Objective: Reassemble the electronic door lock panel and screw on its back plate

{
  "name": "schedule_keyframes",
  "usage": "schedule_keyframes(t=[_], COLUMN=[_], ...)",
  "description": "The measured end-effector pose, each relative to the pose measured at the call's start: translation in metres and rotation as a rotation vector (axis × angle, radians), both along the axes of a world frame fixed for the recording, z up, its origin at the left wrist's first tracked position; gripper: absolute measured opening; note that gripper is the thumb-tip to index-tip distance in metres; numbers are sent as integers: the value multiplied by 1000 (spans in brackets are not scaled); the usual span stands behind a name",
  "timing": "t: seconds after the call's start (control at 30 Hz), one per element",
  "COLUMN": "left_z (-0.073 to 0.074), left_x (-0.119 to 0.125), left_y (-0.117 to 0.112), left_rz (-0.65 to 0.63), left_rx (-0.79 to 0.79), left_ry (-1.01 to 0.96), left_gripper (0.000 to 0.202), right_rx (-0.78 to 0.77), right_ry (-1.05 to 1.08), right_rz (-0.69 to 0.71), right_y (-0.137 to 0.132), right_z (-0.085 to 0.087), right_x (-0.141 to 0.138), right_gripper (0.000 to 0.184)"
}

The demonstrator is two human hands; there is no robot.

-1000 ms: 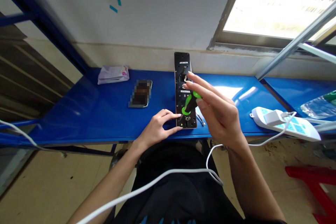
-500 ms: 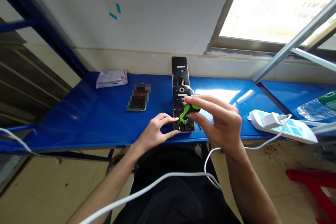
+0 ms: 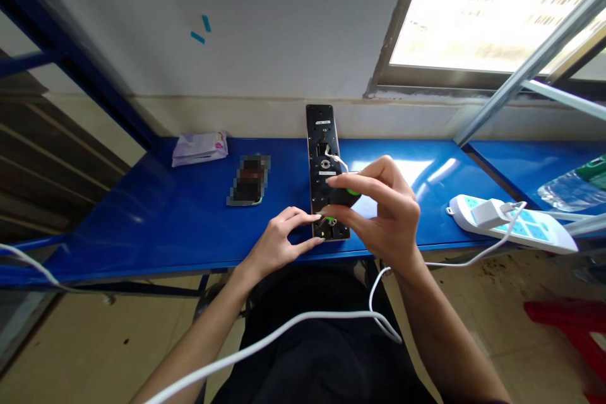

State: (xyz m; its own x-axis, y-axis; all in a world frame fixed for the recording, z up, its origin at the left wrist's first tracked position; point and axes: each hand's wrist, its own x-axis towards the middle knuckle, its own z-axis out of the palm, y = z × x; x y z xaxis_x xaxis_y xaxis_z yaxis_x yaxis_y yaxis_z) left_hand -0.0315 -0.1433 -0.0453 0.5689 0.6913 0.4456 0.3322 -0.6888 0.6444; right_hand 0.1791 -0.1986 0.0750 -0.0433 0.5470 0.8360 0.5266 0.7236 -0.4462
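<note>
A long black lock panel (image 3: pixel 322 151) lies lengthwise on the blue bench (image 3: pixel 189 214), its inner side up with a short white wire near the middle. My right hand (image 3: pixel 383 214) is closed round a stubby green and black screwdriver (image 3: pixel 344 197), whose tip points at the panel's near end. My left hand (image 3: pixel 284 237) rests on the bench at the panel's near left corner, thumb and forefinger pinching its edge.
A blurred phone (image 3: pixel 249 180) and a pack of tissues (image 3: pixel 200 146) lie left of the panel. A white power strip (image 3: pixel 516 224) with a charger plugged in sits at the right, its white cable running across my lap. A red stool (image 3: pixel 568 322) stands on the floor.
My right hand has curled tighter round the screwdriver and come down toward the panel's near end. The left hand has stayed at the corner.
</note>
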Motion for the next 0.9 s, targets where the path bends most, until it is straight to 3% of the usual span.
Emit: schedule_keyframes(t=[0.07, 0.17, 0.23, 0.43, 0.6, 0.67, 0.8, 0.9], left_z=[1, 2, 3, 2, 3, 3, 3, 4], left_x=[0, 0, 0, 0, 1, 1, 1, 1], left_y=[0, 0, 0, -1, -1, -1, -1, -1], left_rz=[-12, -26, -17, -4, -17, -14, -16, -18], left_rx=[-12, -20, -10, -31, -32, -31, -35, -28], left_ry=[6, 7, 3, 1, 8, 4, -8, 2], left_gripper=[36, 32, 31, 31, 30, 31, 33, 30], right_rx=[-45, -125, -102, -16, -131, -81, -6, -82], right_ry=[-34, -82, -68, 10, -69, -40, 14, -95], right_rz=[8, 239, 319, 70, 303, 271, 57, 144], right_y=[1, -2, -3, 0, -2, -3, -5, -7], right_z=[0, 2, 2, -2, 2, 1, -1, 1], right_x=[1, 2, 1, -4, -1, -2, -4, -3], right_gripper=[33, 50, 51, 30, 50, 45, 32, 41])
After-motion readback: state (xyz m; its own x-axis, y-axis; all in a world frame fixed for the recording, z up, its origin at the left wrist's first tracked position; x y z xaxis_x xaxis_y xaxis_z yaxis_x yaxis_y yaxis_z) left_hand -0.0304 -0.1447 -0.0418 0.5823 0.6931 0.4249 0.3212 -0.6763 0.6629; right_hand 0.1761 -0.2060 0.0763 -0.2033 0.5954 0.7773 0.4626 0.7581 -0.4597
